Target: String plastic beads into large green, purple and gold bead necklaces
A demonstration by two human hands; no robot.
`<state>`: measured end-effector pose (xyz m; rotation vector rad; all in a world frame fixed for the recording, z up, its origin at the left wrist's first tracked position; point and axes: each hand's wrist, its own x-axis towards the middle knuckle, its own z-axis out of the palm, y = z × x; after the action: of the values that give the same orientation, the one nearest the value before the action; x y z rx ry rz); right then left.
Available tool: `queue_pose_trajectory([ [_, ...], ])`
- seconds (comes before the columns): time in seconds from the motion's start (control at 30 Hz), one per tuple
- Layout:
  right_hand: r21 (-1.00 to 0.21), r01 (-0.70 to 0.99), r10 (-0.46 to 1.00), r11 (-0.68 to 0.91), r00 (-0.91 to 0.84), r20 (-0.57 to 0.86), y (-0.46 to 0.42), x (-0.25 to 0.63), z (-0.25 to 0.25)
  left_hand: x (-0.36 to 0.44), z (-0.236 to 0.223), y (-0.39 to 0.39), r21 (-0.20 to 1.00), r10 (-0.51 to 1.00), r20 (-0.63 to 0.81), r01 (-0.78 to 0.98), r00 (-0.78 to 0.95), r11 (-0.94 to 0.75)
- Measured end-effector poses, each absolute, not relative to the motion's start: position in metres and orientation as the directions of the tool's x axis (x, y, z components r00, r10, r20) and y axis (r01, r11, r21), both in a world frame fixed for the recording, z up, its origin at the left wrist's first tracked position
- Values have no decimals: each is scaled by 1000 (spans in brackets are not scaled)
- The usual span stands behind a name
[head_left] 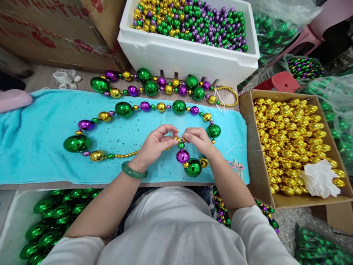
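Note:
A bead necklace [179, 107] of green, purple and gold balls lies in a loop on the turquoise towel [44, 147]. My left hand [160, 141], below which a green bangle [134, 170] circles the wrist, pinches the strand near some small gold beads. Close beside it, my right hand [198, 140] is closed on the same strand, fingertips almost meeting the left ones. Under the fingers hang a small green bead, a purple ball [182, 156] and a large green ball [192, 167]. Thin white thread [231, 145] trails to the right. The exact grip is partly hidden by the fingers.
Behind the towel lies another bead necklace [150, 88], before a white foam box [182, 55] of small beads. A carton [259, 147] of gold beads stands right, with crumpled white tissue [321, 178] on top. Large green beads [46, 221] fill a container at lower left.

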<state>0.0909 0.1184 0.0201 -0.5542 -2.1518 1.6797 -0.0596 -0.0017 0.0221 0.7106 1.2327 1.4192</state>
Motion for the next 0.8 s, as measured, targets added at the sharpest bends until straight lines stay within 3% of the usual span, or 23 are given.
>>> queue_pose_trajectory([
  [0.23, -961, 60, 505, 268, -859, 87, 124, 95, 22, -60, 23, -2, 931, 950, -203, -347, -239, 112],
  [0.43, -941, 29, 581, 338, -793, 184, 126, 116, 34, -61, 27, -5, 932, 962, -163, -355, -221, 76],
  [0.53, -925, 83, 686, 370, -696, 212, 128, 136, 37, -62, 28, -8, 946, 966, -137, -317, -218, 63],
  [0.67, -871, 339, 886, 356, -419, 199, 142, 172, 22, -62, 30, -8, 964, 964, -128, -257, -235, 65],
  [0.8, -605, 746, 957, 277, -267, 109, 156, 199, 2, -60, 32, -5, 987, 944, -106, -151, -311, 61],
])
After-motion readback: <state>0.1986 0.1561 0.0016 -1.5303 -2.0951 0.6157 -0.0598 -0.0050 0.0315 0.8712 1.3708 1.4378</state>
